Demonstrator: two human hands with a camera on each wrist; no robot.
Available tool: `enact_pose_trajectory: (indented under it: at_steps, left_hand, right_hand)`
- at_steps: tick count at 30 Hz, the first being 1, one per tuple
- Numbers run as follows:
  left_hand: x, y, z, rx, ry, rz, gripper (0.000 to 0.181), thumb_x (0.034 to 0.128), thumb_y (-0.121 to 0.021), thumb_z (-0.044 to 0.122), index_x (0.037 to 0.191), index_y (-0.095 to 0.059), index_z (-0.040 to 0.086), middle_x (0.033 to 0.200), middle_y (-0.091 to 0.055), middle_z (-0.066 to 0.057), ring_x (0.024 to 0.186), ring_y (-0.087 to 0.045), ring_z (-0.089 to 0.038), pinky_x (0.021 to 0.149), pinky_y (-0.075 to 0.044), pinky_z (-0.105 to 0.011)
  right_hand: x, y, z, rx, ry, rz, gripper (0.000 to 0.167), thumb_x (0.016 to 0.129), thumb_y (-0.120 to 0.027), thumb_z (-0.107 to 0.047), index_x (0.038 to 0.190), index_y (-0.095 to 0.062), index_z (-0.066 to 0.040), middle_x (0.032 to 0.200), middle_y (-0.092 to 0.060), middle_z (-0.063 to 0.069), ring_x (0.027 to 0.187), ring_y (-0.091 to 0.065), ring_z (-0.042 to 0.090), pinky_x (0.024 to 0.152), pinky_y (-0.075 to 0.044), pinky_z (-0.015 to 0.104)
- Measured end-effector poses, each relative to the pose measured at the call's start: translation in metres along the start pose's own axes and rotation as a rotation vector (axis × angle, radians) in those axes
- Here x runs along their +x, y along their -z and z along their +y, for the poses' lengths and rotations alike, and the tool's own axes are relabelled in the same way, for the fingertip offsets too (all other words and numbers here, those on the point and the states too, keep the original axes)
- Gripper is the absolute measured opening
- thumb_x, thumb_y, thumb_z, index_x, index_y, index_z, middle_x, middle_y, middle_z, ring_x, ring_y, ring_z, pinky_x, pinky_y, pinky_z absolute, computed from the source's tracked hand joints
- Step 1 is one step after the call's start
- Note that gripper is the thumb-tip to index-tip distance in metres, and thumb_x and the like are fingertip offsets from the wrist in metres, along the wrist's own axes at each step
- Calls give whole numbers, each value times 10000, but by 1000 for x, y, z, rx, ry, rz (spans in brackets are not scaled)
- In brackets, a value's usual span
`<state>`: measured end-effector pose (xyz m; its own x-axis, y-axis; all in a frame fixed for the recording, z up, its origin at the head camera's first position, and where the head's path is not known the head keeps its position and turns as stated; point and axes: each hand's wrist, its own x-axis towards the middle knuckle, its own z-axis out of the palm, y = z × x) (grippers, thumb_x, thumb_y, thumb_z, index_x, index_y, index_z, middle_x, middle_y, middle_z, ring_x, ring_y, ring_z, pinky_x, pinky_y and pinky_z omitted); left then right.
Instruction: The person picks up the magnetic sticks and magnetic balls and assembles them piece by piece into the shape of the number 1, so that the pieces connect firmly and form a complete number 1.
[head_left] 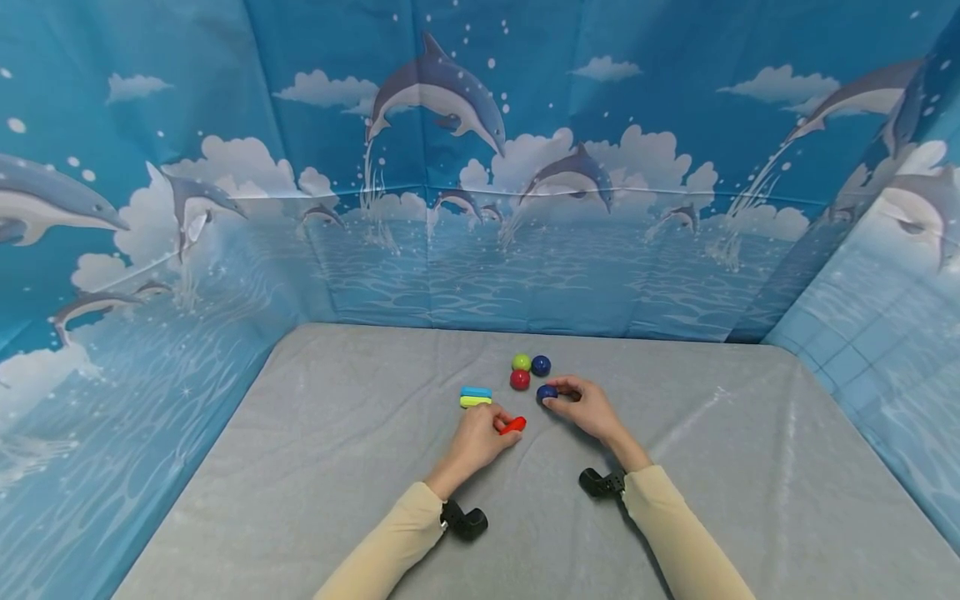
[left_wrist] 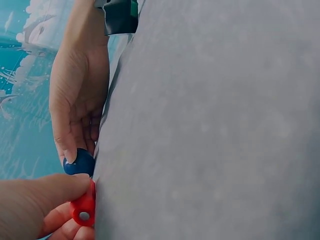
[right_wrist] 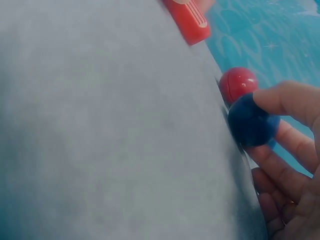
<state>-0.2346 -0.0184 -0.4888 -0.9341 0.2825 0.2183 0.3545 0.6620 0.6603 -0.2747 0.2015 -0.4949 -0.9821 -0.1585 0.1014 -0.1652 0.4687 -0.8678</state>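
Observation:
My left hand (head_left: 478, 439) pinches a small red oblong piece (head_left: 513, 425) between thumb and fingers, low over the grey cloth. A round metal rivet shows at one end of this red piece (left_wrist: 83, 212) in the left wrist view, and pale ridged lines mark it in the right wrist view. To its right, my right hand (head_left: 588, 408) pinches a shiny dark blue ball (right_wrist: 252, 120) at the cloth. Just beyond that ball sit a red ball (head_left: 520, 380), a yellow-green ball (head_left: 521, 362) and a second dark blue ball (head_left: 541, 366), close together.
Behind the left hand, a blue oblong piece (head_left: 476, 392) and a yellow one (head_left: 476, 402) lie side by side. Grey cloth (head_left: 360, 433) covers the table. Dolphin-printed curtains (head_left: 480, 275) enclose its back and sides. Each wrist carries a black camera (head_left: 467, 523).

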Motion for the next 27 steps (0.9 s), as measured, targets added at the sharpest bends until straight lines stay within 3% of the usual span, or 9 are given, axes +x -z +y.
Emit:
enact_pose_trajectory:
  at_steps: [16,27]
  left_hand:
    - [-2,-8,-1,-21,10,58,194,791,-783,226,892,-708,78,723,-599,49,637,-527,-57,592,-427,-232]
    - [-2,-12,-1,-34,22,88,190,796,-777,254,886,-716,98,725,-600,54,655,-537,-61,607,-429,-245]
  right_hand:
    - [0,0,7,-31,51,-28,378,874,-703,-272,1198,-649,-85,1176,-622,95,1085,-545,268,914,-401,472]
    - [-1,-3,7,-60,28,30,391,853,-723,-318,1138,-648,-60,1024,-655,51,963,-567,225,855,-412,423]
